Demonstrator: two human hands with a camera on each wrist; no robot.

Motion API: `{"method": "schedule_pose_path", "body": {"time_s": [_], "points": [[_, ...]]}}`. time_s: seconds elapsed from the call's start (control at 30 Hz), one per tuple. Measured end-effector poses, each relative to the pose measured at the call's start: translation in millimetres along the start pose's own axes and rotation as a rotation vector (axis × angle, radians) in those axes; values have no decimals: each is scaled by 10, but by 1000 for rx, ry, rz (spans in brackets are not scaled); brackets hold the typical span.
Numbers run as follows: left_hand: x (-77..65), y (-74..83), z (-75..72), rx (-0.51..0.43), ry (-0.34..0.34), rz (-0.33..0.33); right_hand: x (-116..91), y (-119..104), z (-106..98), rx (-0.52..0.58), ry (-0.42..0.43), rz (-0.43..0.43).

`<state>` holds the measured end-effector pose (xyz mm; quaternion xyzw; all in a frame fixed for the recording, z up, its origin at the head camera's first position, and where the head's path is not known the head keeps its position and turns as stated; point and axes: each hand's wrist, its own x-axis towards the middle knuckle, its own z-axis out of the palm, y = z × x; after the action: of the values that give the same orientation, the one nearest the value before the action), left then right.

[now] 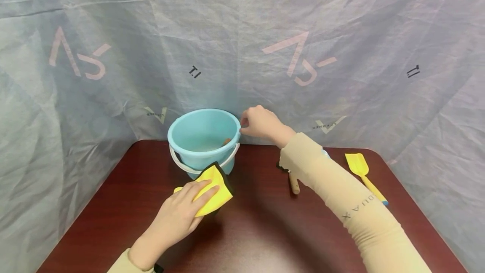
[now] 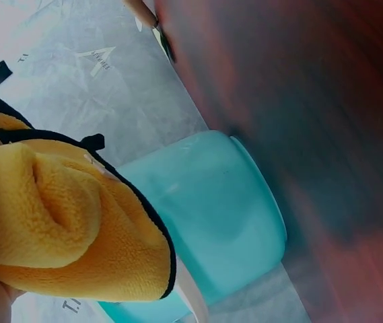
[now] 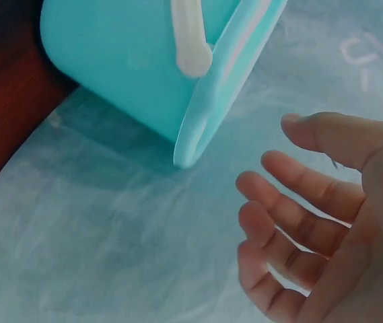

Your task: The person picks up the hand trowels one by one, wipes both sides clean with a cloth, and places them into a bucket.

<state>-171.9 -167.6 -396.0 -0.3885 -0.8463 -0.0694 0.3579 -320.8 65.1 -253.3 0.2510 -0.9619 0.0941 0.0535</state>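
Observation:
My left hand (image 1: 176, 216) grips a folded yellow cloth (image 1: 217, 195) with black edging, held above the table in front of the bucket. In the left wrist view the fluffy yellow side of the cloth (image 2: 110, 229) covers part of the bucket (image 2: 218, 208). The light blue bucket (image 1: 204, 127) stands upright at the back of the table, its white handle (image 1: 182, 165) hanging down at the front. Low inside it shows a small orange-brown item (image 1: 226, 141), mostly hidden. My right hand (image 1: 263, 123) is by the bucket's right rim; the right wrist view shows its fingers loosely bent, apart from the bucket, holding nothing.
A tool with a wooden handle (image 1: 294, 183) lies right of the bucket, partly hidden by the right sleeve (image 1: 333, 188). Farther right lies a yellow toy shovel (image 1: 358, 165). Behind the dark red table (image 1: 257, 231) hangs a grey printed cloth backdrop (image 1: 235, 54).

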Motion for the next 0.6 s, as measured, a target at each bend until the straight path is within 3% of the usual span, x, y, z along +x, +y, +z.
{"method": "schedule_pose_path", "body": {"time_s": [0.23, 0.47, 0.6], "points": [[14, -11, 19, -3, 28, 14, -264, 297, -35, 42, 67, 76], [37, -3, 12, -4, 56, 25, -559, 562, 55, 134, 15, 174], [60, -3, 2, -5, 84, 27, -695, 698, 215, 148, 11, 223]]}}
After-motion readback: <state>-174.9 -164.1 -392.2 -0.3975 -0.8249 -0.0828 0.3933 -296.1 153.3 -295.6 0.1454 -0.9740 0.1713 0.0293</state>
